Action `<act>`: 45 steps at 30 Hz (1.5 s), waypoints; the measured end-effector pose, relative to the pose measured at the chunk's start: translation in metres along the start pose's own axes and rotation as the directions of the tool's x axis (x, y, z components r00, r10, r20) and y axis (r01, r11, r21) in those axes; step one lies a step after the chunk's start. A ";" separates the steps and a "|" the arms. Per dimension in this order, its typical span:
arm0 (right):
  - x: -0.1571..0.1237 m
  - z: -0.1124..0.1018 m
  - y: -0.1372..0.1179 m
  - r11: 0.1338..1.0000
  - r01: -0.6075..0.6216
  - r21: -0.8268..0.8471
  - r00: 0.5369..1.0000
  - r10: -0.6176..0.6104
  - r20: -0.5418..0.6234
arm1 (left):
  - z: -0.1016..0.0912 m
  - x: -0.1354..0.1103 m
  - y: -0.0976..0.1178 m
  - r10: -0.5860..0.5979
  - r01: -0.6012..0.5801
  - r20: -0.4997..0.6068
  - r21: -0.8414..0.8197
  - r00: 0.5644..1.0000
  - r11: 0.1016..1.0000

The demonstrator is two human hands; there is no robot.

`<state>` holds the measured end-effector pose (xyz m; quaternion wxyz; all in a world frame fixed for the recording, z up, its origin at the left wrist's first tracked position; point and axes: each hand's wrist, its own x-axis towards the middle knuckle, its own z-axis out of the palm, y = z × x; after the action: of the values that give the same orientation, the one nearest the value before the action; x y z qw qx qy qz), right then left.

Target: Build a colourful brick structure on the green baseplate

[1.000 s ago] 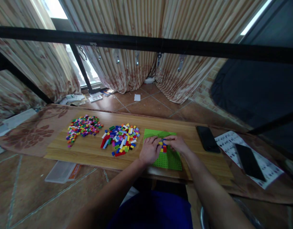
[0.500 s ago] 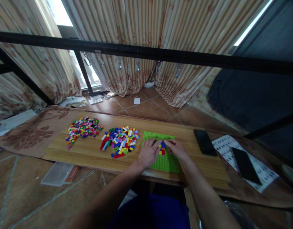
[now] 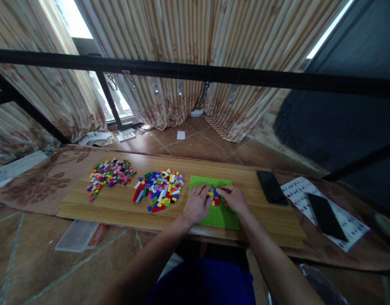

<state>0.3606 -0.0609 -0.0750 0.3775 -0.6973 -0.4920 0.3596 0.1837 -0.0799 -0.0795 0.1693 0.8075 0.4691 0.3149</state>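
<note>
A green studded baseplate lies on the wooden board. Near its middle stands a small cluster of red, yellow and blue toy bricks. My left hand rests on the plate's left side, its fingers stretched forward beside the cluster. From the right, my right hand reaches in with fingertips pinched at a blue brick at the cluster's far end. The fingers partly hide that brick and the studs around it.
Loose mixed bricks lie left of the plate, with a heap of smaller coloured pieces farther left. A black phone lies at right, beside a printed sheet bearing another dark phone. A black rail crosses beyond the board.
The fingers of my left hand have drawn back slightly from the cluster, showing more of its far bricks. My right hand stays at the blue brick. The view has shifted a little.
</note>
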 end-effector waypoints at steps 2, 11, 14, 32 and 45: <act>-0.008 -0.003 0.004 0.998 0.067 0.003 0.996 -0.066 -0.067 | -0.001 -0.003 -0.003 -0.018 0.017 -0.030 -0.057 0.999 0.998; -0.077 0.005 0.021 0.903 0.371 -0.219 0.896 -0.409 -0.172 | -0.023 -0.001 -0.019 -0.121 0.111 -0.014 -0.292 0.993 0.950; -0.087 0.010 0.024 0.879 0.399 -0.260 0.886 -0.443 -0.137 | -0.031 -0.006 -0.016 -0.080 0.080 0.012 -0.274 0.997 0.958; -0.056 0.008 0.040 0.780 0.427 -0.457 0.854 -0.514 -0.079 | 0.002 -0.021 -0.003 -0.091 0.092 0.029 -0.038 0.995 0.995; -0.052 0.010 0.054 0.707 0.452 -0.544 0.812 -0.578 -0.077 | -0.022 -0.042 -0.006 -0.097 0.097 0.004 -0.089 0.995 0.991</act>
<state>0.3611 -0.1215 -0.1205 0.3256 -0.6419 -0.6941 0.0105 0.1500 -0.1140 -0.0811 0.2203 0.7753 0.4934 0.3269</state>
